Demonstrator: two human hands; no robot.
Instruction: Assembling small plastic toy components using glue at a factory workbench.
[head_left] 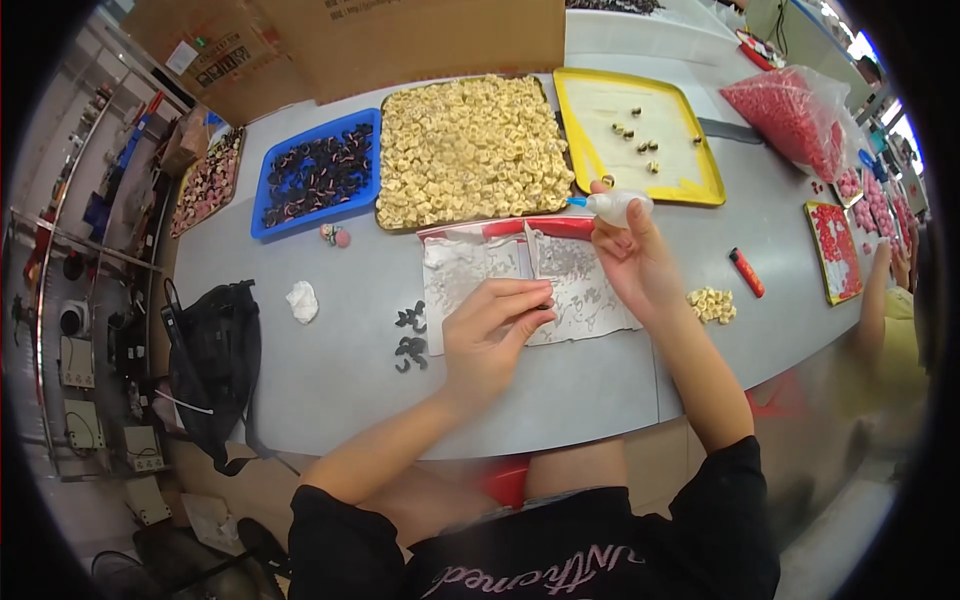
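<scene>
My right hand (632,258) holds a small white glue bottle (612,207) with a blue nozzle pointing left, raised above a stained white paper sheet (480,265) on the grey table (350,360). My left hand (492,330) rests on the sheet's near edge, its fingers pinched together on something too small to make out. A few small black pieces (410,337) lie just left of that hand. A little heap of pale yellow pieces (711,304) sits to the right of my right forearm.
Behind the sheet stand a tray of yellow pieces (470,150), a blue tray of dark pieces (318,172) and a yellow tray (640,135). A red lighter (746,272), a black bag (215,365), a bag of red pieces (790,110), and another person's arm (880,300) lie around.
</scene>
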